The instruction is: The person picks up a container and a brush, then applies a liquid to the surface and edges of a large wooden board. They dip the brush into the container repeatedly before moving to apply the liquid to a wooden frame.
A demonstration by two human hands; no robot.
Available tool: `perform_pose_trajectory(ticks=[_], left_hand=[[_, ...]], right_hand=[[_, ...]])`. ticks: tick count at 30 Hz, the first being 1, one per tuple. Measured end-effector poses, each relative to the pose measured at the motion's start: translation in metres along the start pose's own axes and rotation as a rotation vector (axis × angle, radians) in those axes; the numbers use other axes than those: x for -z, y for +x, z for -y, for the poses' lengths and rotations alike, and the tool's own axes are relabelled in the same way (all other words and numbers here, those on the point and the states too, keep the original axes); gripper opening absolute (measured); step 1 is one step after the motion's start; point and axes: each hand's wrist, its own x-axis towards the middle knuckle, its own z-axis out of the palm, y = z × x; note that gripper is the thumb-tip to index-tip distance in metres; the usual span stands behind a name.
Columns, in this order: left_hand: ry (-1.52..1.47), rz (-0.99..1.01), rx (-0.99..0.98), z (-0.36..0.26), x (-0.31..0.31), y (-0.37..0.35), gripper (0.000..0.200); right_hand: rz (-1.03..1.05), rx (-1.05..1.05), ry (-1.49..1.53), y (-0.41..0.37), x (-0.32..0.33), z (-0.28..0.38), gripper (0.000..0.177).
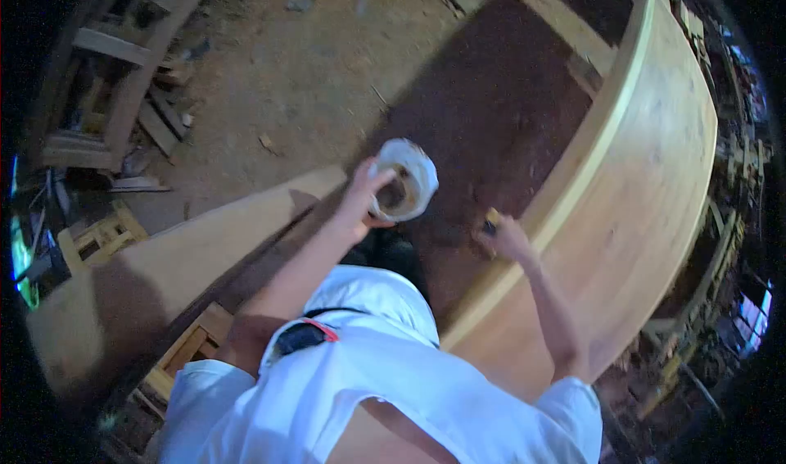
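Note:
My left hand [360,198] grips a white tub [420,172] by its side, thumb over the rim. The tub is tilted so its inside shows, with brown residue or liquid at the bottom. My right hand [512,241] is closed around what looks like a small brush [492,219], of which a yellowish end with a dark part shows; the rest is hidden by the fingers. That hand is right at the near long edge of a large, smooth wooden slab [626,194], and my right forearm reaches across the slab's face.
To my left lies another long wooden board [188,259], with wooden frames [106,235] beside it. A ladder-like wooden structure [135,71] stands at the upper left. Wood scraps [160,124] lie on the dirt floor [303,79]; timber clutter [720,259] lines the far right.

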Motion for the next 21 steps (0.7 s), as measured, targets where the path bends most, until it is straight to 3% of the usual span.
perform_pose_trajectory(ticks=[1,2,4,7,10,12,13,14,15,17,19,21], left_hand=[[0.027,-0.014,-0.013,0.009,0.007,0.001,0.072],[0.034,-0.043,-0.036,0.014,0.009,-0.01,0.074],[0.002,-0.068,-0.106,0.029,0.011,-0.036,0.079],[0.149,-0.152,-0.299,0.054,0.024,-0.051,0.08],[0.332,-0.175,-0.303,0.09,0.051,-0.099,0.09],[0.346,-0.118,-0.358,0.112,0.059,-0.137,0.095],[0.387,-0.112,-0.306,0.081,0.043,-0.126,0.091],[0.211,0.045,-0.396,0.108,0.067,-0.104,0.086],[0.324,-0.083,-0.493,0.131,0.091,-0.088,0.068],[0.195,-0.089,-0.342,0.109,0.089,-0.155,0.07],[0.099,-0.094,-0.395,0.146,0.135,-0.146,0.07],[0.007,-0.096,-0.441,0.141,0.15,-0.149,0.071]], right_hand=[[0.042,-0.058,0.341,-0.03,0.036,0.047,0.04],[-0.055,-0.061,0.375,-0.048,0.037,0.066,0.021],[-0.348,0.141,0.623,-0.077,0.034,0.077,0.018],[-0.512,0.232,0.827,-0.119,0.068,0.13,0.016],[-0.432,0.398,0.954,-0.169,0.056,0.178,0.018],[-0.39,0.565,0.839,-0.195,0.033,0.208,0.017],[-0.324,0.587,0.81,-0.162,0.056,0.209,0.017],[-0.342,0.657,0.734,-0.16,0.039,0.217,0.015],[-0.353,0.723,0.656,-0.161,0.024,0.227,0.014],[-0.362,0.803,0.521,-0.165,0.013,0.242,0.015],[-0.307,0.869,0.597,-0.179,-0.014,0.262,0.017],[-0.222,0.843,0.525,-0.178,-0.013,0.274,0.018]])
